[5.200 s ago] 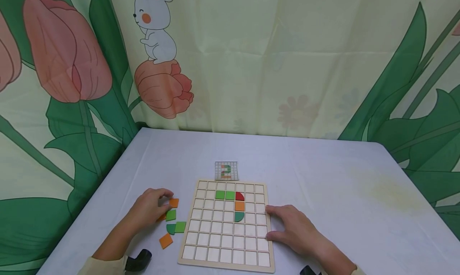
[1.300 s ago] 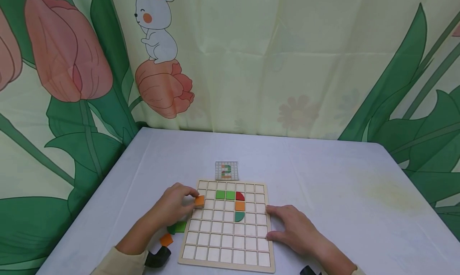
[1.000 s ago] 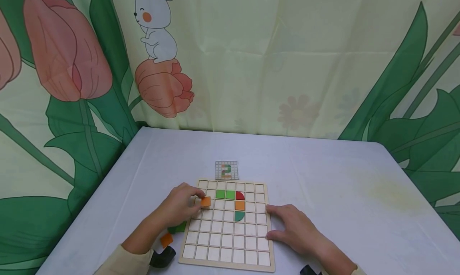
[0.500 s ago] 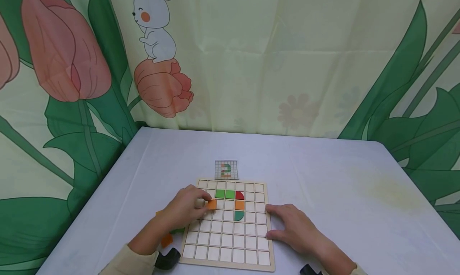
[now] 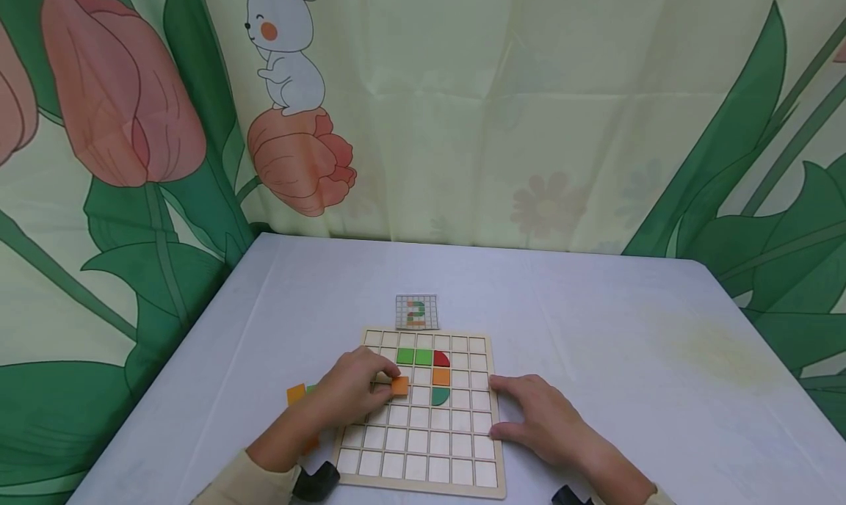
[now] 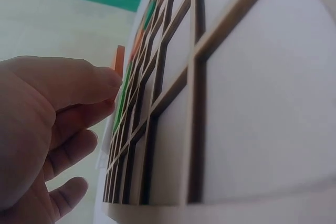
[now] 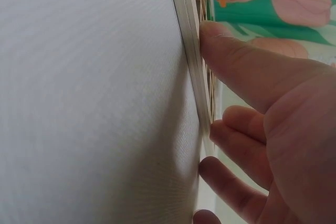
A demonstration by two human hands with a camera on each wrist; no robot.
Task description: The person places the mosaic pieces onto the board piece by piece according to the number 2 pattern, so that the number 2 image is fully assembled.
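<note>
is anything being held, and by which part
The left hand pinches an orange tile by its left edge; the right hand only touches the right edge of the board.

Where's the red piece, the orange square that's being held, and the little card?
Red piece (image 5: 440, 359): head view, middle of its top face.
Held orange square (image 5: 400, 386): head view, middle of its uncovered face.
Card (image 5: 416, 312): head view, its middle, on the printed picture.

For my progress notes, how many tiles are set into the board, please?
5: two green tiles, a red tile right of them, an orange tile below that, a teal tile lowest; the left hand may hide others.
</note>
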